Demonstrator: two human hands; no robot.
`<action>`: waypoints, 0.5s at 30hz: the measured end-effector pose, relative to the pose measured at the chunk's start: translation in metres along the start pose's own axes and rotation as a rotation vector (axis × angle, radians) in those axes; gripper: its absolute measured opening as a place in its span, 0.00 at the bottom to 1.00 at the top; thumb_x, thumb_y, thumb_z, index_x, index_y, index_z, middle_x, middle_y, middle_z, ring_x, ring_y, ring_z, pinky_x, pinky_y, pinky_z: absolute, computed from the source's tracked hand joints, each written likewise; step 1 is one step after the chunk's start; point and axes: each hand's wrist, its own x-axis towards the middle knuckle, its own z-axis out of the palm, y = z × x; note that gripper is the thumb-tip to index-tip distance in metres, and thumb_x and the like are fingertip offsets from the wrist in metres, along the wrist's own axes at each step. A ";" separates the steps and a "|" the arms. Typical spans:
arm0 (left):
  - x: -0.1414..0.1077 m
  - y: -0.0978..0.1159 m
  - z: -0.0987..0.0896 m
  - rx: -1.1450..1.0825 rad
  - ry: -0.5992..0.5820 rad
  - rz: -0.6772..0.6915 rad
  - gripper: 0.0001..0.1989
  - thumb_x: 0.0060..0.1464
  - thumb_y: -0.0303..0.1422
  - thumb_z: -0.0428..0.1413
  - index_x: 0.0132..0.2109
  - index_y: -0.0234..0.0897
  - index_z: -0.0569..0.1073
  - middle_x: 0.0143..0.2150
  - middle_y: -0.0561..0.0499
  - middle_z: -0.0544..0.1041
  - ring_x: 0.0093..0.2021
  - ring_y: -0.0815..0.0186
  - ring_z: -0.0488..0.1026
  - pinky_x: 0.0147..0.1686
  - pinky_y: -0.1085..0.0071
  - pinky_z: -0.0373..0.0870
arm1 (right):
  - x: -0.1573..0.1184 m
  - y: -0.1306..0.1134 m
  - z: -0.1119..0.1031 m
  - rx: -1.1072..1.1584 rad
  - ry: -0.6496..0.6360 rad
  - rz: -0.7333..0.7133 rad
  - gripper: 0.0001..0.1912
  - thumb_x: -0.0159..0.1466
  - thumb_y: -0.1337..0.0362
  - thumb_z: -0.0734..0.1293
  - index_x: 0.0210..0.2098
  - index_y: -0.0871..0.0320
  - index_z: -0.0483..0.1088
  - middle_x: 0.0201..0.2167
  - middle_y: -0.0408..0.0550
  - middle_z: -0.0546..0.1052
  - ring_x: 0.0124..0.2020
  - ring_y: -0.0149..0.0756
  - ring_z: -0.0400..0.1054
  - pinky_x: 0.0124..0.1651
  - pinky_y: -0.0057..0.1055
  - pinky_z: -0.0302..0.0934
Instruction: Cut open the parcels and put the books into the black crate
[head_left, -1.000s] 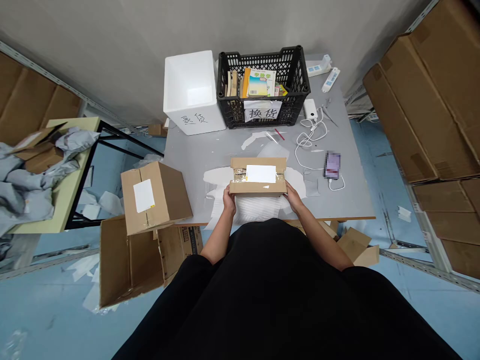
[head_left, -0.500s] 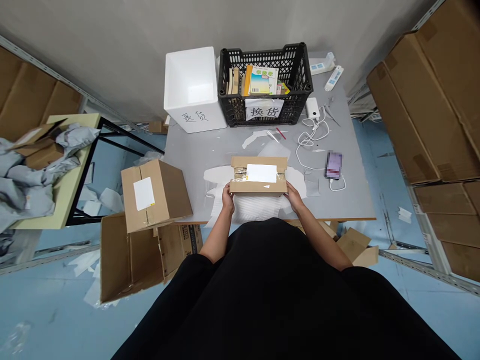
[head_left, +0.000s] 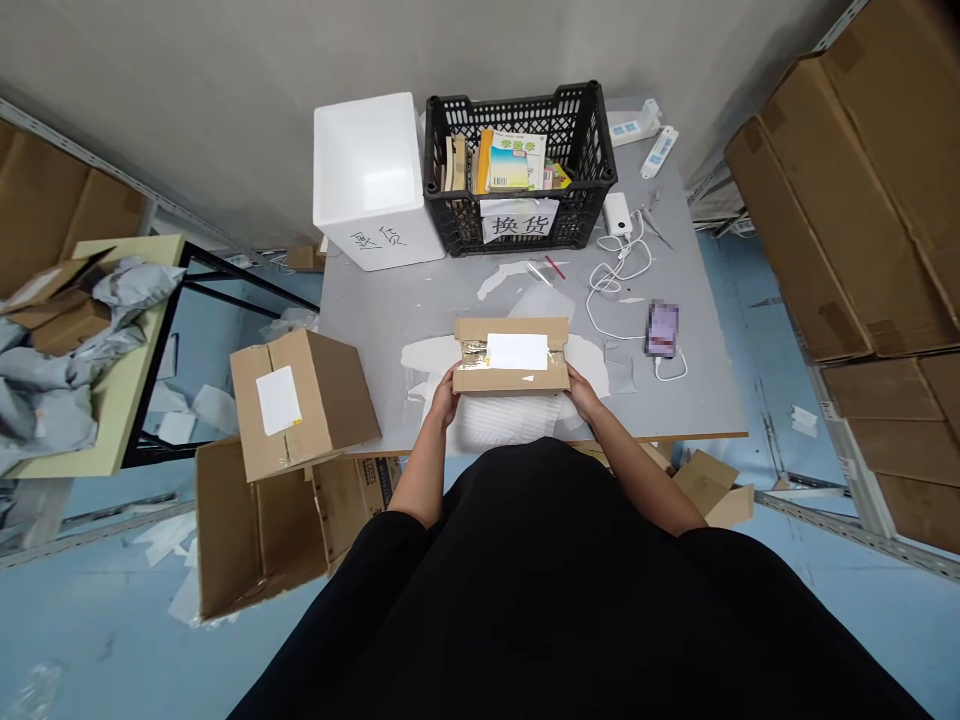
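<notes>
A small flat cardboard box [head_left: 510, 371] lies on the grey table [head_left: 375, 330], with a white label [head_left: 517, 352] and clear tape across its top. My left hand [head_left: 445, 398] grips its left end near the front corner. My right hand [head_left: 581, 393] grips the opposite end. Beneath the box's front edge, a white foam sheet [head_left: 499, 421] lies on the table, close to both wrists. The box's underside is hidden.
At the back of the table stand a white foam box [head_left: 367, 180] and a black crate of books [head_left: 517, 170]. A phone [head_left: 663, 329], a power bank [head_left: 618, 214] and white cables [head_left: 619, 280] lie to the right. A labelled cardboard box [head_left: 300, 405] sits at the left edge.
The whole scene has shifted slightly left and up in view as my head moved. Both hands stay on the small box, which has barely moved on the table.
</notes>
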 end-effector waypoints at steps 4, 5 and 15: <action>-0.002 -0.008 0.006 -0.049 -0.003 -0.032 0.10 0.52 0.29 0.57 0.42 0.40 0.79 0.37 0.49 0.81 0.43 0.62 0.76 0.48 0.67 0.69 | -0.003 -0.001 0.004 0.017 -0.049 -0.025 0.29 0.55 0.50 0.67 0.56 0.45 0.74 0.55 0.40 0.78 0.57 0.40 0.70 0.61 0.40 0.61; -0.003 -0.007 0.006 -0.029 -0.005 -0.038 0.11 0.53 0.29 0.56 0.43 0.41 0.79 0.37 0.49 0.81 0.42 0.62 0.76 0.48 0.67 0.68 | -0.003 -0.002 0.004 0.003 -0.044 -0.038 0.28 0.55 0.49 0.67 0.55 0.46 0.75 0.54 0.40 0.78 0.56 0.40 0.70 0.60 0.39 0.61; -0.014 0.045 0.006 0.218 -0.143 0.053 0.06 0.50 0.29 0.59 0.36 0.39 0.79 0.36 0.49 0.81 0.43 0.61 0.75 0.41 0.71 0.69 | 0.004 -0.054 -0.002 -0.314 0.079 -0.013 0.30 0.61 0.36 0.63 0.31 0.58 0.78 0.32 0.54 0.81 0.39 0.44 0.74 0.46 0.39 0.68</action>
